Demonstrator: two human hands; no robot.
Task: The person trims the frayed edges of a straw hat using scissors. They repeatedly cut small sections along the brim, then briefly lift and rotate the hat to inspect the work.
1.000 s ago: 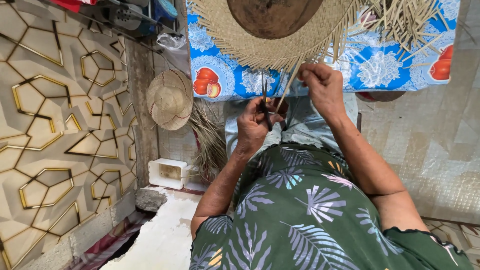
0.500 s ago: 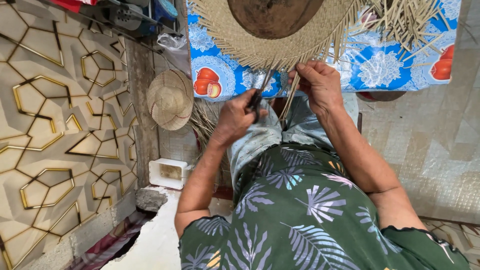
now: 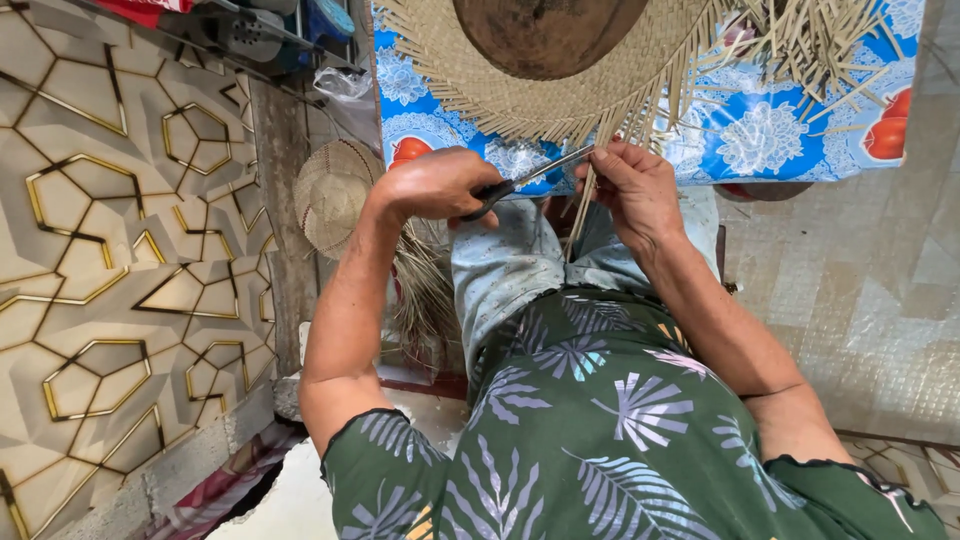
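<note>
left grip (image 3: 435, 185): shut round scissors (image 3: 525, 178) | right grip (image 3: 632, 190): pinching straw strips (image 3: 583, 205)

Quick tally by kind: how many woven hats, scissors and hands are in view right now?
Woven hats: 2, the unfinished woven hat on the table and the finished woven hat by the wall
Scissors: 1, in the left hand
Hands: 2, with the right hand holding loose straw strips
Total: 5

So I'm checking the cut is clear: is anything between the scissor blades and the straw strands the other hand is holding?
Nothing visible. The left hand holds the scissors, blades pointing at the loose strands hanging from the woven hat. The right hand pinches those strands beside the blade tips.
</note>
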